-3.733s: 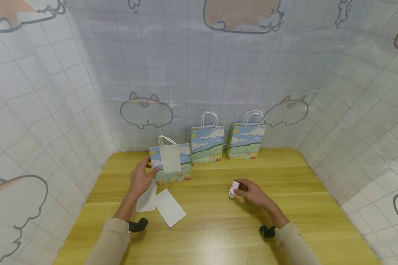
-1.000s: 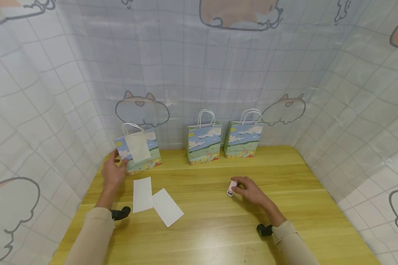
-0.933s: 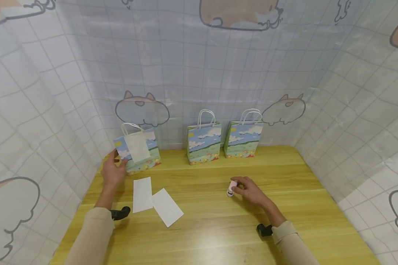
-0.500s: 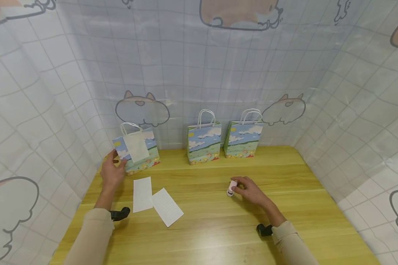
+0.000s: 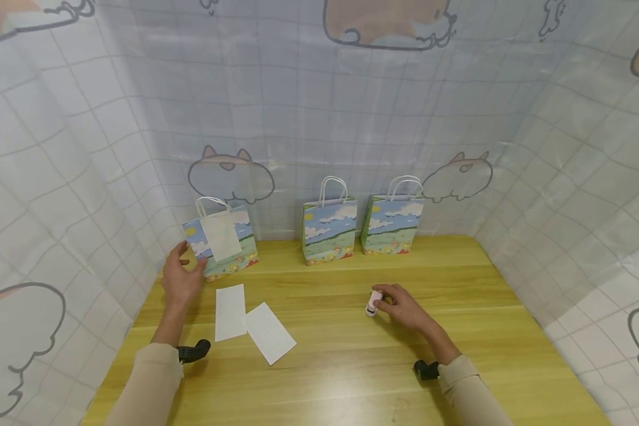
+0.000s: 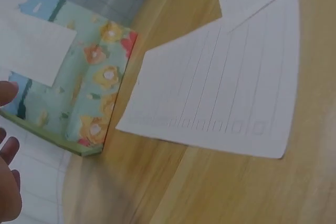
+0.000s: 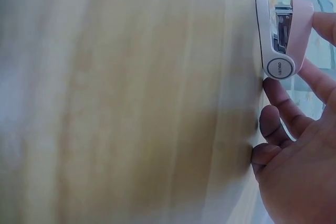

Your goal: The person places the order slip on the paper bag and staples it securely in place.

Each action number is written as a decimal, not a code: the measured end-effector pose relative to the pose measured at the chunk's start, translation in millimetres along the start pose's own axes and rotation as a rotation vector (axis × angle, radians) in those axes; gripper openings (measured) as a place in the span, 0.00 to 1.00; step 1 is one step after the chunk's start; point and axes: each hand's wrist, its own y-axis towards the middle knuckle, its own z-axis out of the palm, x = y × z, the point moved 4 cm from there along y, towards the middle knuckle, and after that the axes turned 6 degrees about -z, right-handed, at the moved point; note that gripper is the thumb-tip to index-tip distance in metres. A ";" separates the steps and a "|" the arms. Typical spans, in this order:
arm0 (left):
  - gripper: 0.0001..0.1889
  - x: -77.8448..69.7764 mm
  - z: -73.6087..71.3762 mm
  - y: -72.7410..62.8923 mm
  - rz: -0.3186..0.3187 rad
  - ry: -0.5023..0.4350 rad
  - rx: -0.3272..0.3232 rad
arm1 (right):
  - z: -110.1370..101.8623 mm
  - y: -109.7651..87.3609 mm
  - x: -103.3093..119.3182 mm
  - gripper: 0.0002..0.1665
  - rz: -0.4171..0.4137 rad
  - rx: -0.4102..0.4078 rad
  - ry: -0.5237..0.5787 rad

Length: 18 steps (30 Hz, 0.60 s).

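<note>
My left hand (image 5: 181,281) is at the left side of a paper gift bag (image 5: 247,245) printed with sky and flowers. Its fingers are spread and loose, with the thumb near the bag's front. A white card (image 5: 221,236) lies flat against the front of that bag, below the white handles. My right hand (image 5: 403,309) holds a small pink and white stapler (image 5: 373,303) on the table. In the right wrist view the stapler (image 7: 300,35) stands on its base, fingers at its pink top and rear end.
Two lined white cards (image 5: 231,312) (image 5: 270,333) lie on the wooden table (image 5: 330,378) in front of the left bag. A middle gift bag (image 5: 330,232) and a right gift bag (image 5: 393,226) stand at the back near the patterned curtain (image 5: 309,118).
The bag with the white card has moved left, away from the middle bag, with my left hand. Just now the left fingers have loosened from it. My right hand stays at the stapler.
</note>
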 end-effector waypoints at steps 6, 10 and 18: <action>0.28 -7.5 -3.4 -8.0 -0.021 -0.035 -0.081 | -3.3 2.0 -0.7 0.32 0.015 -0.011 -0.038; 0.23 -12.8 -3.7 -12.0 0.015 -0.022 -0.120 | -9.5 7.0 -1.2 0.33 0.022 -0.072 -0.064; 0.14 -25.5 1.9 -28.7 0.236 0.145 -0.100 | -24.2 27.2 11.1 0.35 -0.019 -0.137 -0.038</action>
